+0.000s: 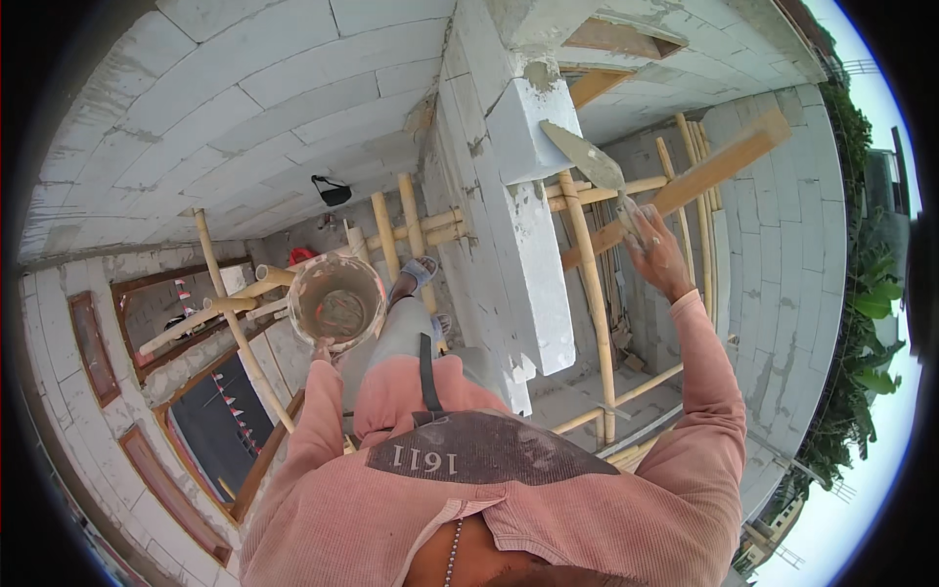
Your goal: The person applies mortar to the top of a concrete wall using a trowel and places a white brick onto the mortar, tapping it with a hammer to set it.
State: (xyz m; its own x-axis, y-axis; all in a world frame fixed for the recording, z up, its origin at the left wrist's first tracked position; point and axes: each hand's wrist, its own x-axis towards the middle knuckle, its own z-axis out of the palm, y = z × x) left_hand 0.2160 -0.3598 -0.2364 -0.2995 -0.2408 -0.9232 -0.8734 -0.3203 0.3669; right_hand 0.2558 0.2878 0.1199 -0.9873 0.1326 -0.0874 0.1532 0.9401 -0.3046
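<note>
My right hand (656, 250) is closed round the handle of a trowel (594, 164). Grey mortar smears its blade, and the tip reaches the side of a white block (533, 132) at the end of a narrow block wall (541, 284). Low on the left, the fingers of my left hand (324, 351) grip the near rim of a mortar-stained bucket (311, 293). Some grey, wet-looking mortar (341, 311) lies at its bottom. Most of the left palm is hidden by the bucket and sleeve.
Bamboo scaffold poles (587, 293) cross on both sides of the wall. A wooden plank (719, 166) slants past my right hand. Window frames (166, 489) stand at lower left. A black bag (332, 191) hangs on the far block wall (293, 98). Below is a deep drop.
</note>
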